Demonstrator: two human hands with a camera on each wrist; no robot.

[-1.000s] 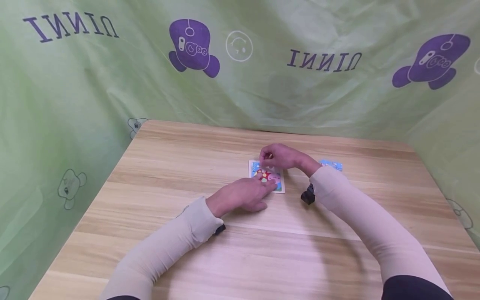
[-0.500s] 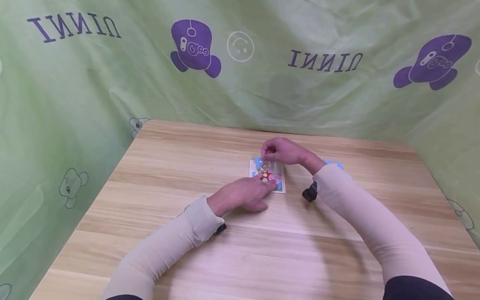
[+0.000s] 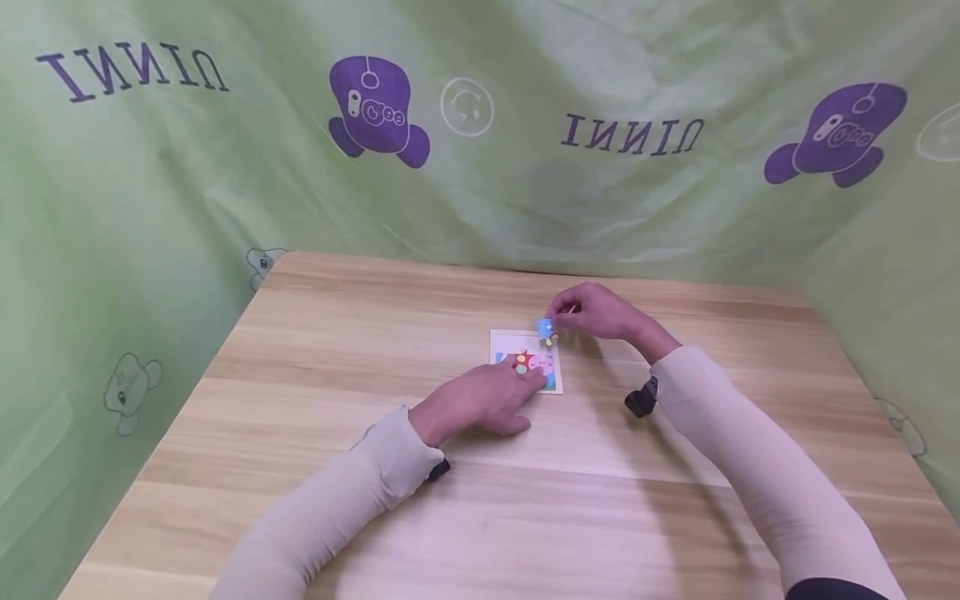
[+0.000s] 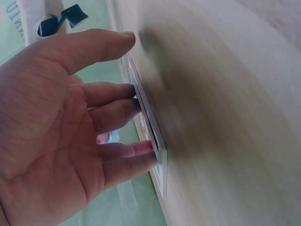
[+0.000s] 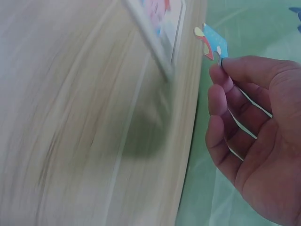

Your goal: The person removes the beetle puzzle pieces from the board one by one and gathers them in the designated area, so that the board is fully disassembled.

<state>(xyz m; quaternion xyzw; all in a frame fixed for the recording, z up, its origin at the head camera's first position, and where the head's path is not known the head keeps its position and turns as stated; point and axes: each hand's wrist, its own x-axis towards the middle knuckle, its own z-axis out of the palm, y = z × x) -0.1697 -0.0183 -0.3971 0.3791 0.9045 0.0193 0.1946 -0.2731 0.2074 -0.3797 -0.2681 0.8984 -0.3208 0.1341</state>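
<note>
A shallow white-rimmed jigsaw tray (image 3: 513,342) lies on the table, with joined pieces showing a pink face and red clothing (image 3: 537,363) in its near part. The far part shows bare white backing. My left hand (image 3: 480,400) rests its extended fingertips on the tray and those pieces, thumb held apart, as the left wrist view shows. Over the tray's far right corner, my right hand (image 3: 600,313) pinches a blue jigsaw piece (image 5: 216,42) with red and yellow patches between thumb and index finger. The other right fingers curl loosely beneath.
The wood-grain table (image 3: 360,333) reaches back to a green printed curtain (image 3: 262,183). Beyond the right wrist a sliver of blue shows, mostly covered by the sleeve. Dark wrist cameras (image 3: 641,400) hang under both cuffs.
My right hand has lifted the blue piece out of the tray's far left area and carried it right, to the far right corner. My left hand keeps its place on the tray.
</note>
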